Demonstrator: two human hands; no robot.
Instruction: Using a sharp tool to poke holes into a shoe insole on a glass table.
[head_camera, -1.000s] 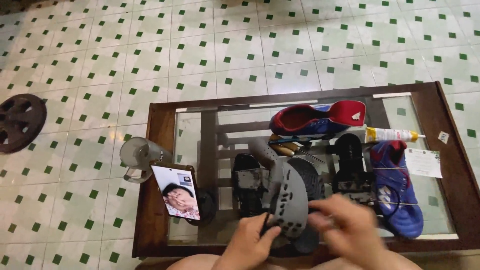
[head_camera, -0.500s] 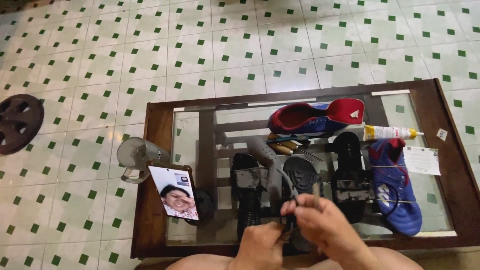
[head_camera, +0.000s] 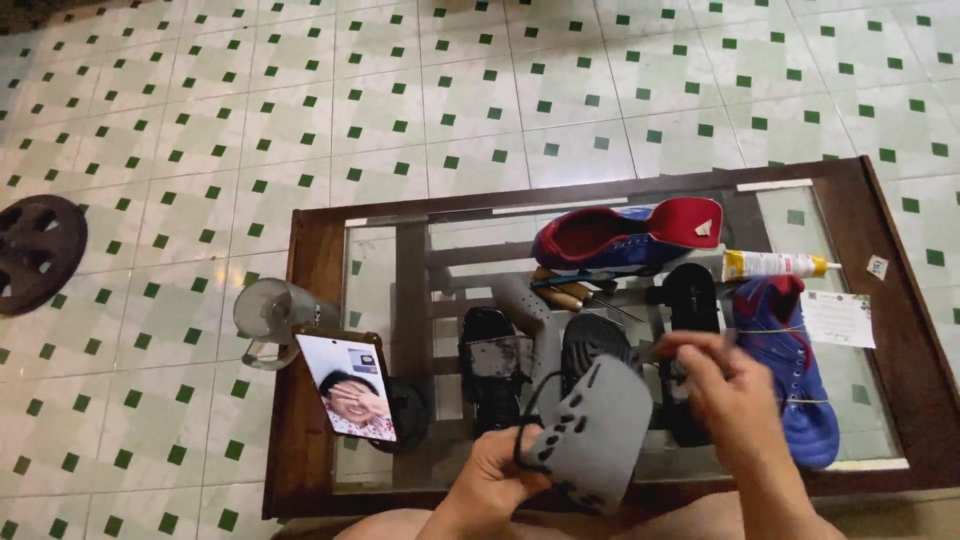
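Since half a second ago both hands have parted: the left hand (head_camera: 492, 485) now grips the grey perforated rubber shoe upper (head_camera: 592, 435) alone, low and close to the body, while the right hand (head_camera: 730, 392) has lifted away to its right, fingers pinched on what seems a thin dark thread. Beyond them, on the glass-topped wooden table (head_camera: 320, 300), lie a blue and red shoe (head_camera: 625, 238) and a glue tube (head_camera: 775, 264); pulling the thread taut and straight, with the upper held steady, would keep the stitch neat

**Even indoor light, motion blur at the hands**

Bright, flat overhead light with soft shadows. The glass tabletop (head_camera: 400, 300) reflects pale glare. The phone screen (head_camera: 347, 388) glows white. The right hand (head_camera: 735, 395) is smeared by motion blur — floor tiles (head_camera: 480, 90) bend slightly toward the edges.
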